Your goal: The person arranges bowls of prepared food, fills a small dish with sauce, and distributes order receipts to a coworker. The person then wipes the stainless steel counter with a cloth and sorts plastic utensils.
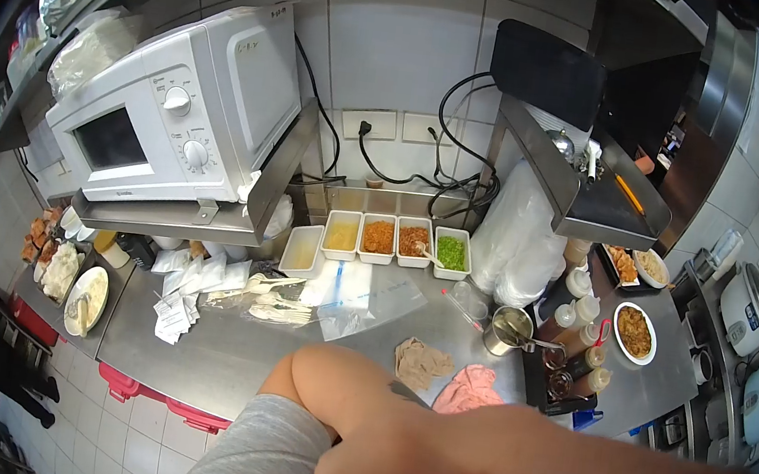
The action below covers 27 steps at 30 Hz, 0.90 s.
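A bent bare arm (pixel 335 377) with a grey sleeve (pixel 251 457) rises at the bottom centre, its elbow toward the counter and a dark mark on the skin. I take it for my left arm; its hand does not show. Across the lower right, very near the lens, lies a large blurred stretch of skin (pixel 540 471), an arm or hand whose fingers I cannot make out. Just beyond are a brown cloth (pixel 422 364) and a pink cloth (pixel 471 390) on the steel counter (pixel 214 373). Neither hand visibly holds anything.
White tubs (pixel 377 251) of chopped toppings line the back. Wooden cutlery (pixel 273 305) and a plastic bag (pixel 371 309) lie in front. A steel pot (pixel 509 331), squeeze bottles (pixel 586 309) and a bowl of food (pixel 635 332) stand right. A microwave (pixel 179 106) sits on a shelf upper left.
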Each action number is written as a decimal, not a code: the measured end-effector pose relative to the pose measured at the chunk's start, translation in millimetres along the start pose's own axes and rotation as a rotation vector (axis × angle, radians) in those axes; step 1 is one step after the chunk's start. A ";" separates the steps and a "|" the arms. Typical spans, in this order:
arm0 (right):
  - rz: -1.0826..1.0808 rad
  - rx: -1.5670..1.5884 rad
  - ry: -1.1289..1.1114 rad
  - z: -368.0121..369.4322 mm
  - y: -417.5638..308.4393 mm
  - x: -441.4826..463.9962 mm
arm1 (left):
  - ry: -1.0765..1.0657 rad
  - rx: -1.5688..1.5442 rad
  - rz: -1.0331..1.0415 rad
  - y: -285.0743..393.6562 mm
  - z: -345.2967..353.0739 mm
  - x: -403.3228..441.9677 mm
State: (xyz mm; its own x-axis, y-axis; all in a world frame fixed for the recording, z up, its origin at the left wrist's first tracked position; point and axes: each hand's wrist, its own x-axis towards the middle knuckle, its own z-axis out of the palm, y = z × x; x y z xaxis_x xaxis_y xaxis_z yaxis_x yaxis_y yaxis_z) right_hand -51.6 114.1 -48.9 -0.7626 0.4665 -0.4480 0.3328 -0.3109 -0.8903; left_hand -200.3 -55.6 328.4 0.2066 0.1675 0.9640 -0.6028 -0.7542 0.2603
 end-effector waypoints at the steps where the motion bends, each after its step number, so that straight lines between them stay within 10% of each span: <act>1: -0.006 0.010 -0.009 0.8 1.0 -0.6 | 0.001 -0.005 0.003 -1.2 1.4 1.1; 22: -0.029 -0.022 -0.029 6.8 -13.1 -5.7 | 0.031 0.240 0.199 25.5 -46.2 10.0; 27: -0.116 -0.182 0.049 4.5 9.9 3.7 | 0.432 0.348 -0.314 -21.2 -108.5 -71.1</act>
State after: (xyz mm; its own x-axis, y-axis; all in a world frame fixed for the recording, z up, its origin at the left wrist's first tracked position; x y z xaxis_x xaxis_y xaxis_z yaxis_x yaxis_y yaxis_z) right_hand -53.7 109.0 -59.0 -0.7753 0.5312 -0.3417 0.3428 -0.1005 -0.9340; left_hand -285.8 17.4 260.3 -0.0402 0.6003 0.7988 -0.2632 -0.7775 0.5711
